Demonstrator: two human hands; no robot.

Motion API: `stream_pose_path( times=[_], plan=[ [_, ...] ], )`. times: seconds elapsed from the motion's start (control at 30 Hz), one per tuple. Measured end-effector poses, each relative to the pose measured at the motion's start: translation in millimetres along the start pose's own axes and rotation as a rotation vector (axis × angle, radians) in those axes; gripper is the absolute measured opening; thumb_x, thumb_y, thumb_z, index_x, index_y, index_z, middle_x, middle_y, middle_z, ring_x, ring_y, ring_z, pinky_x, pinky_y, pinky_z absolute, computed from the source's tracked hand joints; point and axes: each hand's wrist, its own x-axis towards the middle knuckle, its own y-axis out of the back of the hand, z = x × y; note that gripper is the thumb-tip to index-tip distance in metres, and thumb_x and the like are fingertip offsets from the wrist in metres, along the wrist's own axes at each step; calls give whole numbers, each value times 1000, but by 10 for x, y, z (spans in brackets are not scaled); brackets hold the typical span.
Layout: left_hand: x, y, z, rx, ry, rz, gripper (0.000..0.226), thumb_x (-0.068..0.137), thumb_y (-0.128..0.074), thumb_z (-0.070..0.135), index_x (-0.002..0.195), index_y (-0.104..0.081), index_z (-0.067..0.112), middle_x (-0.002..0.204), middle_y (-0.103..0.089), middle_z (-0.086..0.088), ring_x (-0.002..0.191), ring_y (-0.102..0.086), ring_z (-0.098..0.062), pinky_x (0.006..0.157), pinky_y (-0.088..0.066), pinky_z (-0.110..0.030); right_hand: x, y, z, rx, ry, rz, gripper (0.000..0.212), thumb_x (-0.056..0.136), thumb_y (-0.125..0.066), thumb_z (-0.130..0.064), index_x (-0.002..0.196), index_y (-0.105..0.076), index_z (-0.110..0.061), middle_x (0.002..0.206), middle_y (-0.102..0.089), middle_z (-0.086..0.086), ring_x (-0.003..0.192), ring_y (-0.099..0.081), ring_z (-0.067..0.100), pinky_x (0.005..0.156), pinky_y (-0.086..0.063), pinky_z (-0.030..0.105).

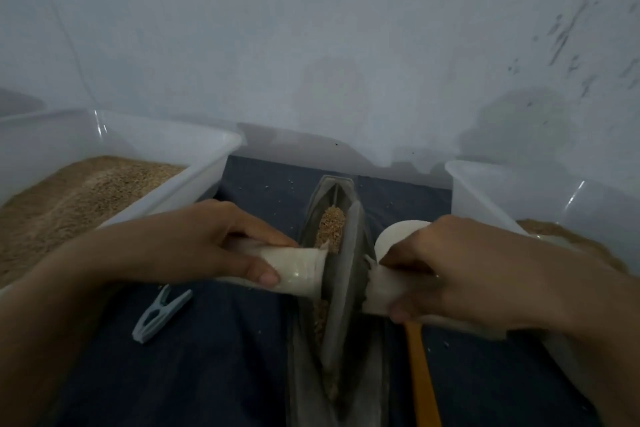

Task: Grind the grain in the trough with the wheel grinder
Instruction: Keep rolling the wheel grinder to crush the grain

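Gripping the pale handles of the wheel grinder (341, 291) from both sides: left hand (194, 243) curled round the handle left of the wheel, thumb along its near side and fingers over the top; right hand (460, 274) wrapped round the handle right of the wheel, fingertips tucked under. Standing on edge inside the long narrow trough (334, 191), the grey disc, with the trough running away toward the wall. Lying in the trough just beyond the wheel, a small heap of grain (331, 227), and more grain along the groove under and nearer than the wheel. Left of the trough, a white plastic tub (194, 152) holding a bed of tan grain. Right of the trough, a second white tub (485, 198), partly hidden by the right hand, with some tan material inside. Between the left tub and the trough, a grey clothes peg (161, 314) on the dark cloth (214, 374). Just right of the trough, an orange handle (420, 374) and a round white piece (394, 237) behind the right hand.
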Motion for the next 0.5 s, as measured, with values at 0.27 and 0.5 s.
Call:
stream_pose_path(
  times=[0.27,0.5],
  plan=[
    [350,-386,-254,531,115,649,43,84,-62,38,127,-53,40,113,-64,8,103,-58,-18,87,-42,-34,569,-403,270,43,-169,345,39,92,-56,-19,129,-50,-27,118,-54,-1,113,-46,17,88,-39,28],
    [173,-146,-171,206,48,318,42,72,-65,51,112,-56,58,102,-67,25,96,-60,6,83,-44,-12,353,-189,137,-35,-90,162,33,87,-61,-37,118,-61,-24,106,-64,1,98,-57,16,81,-46,30]
  ],
)
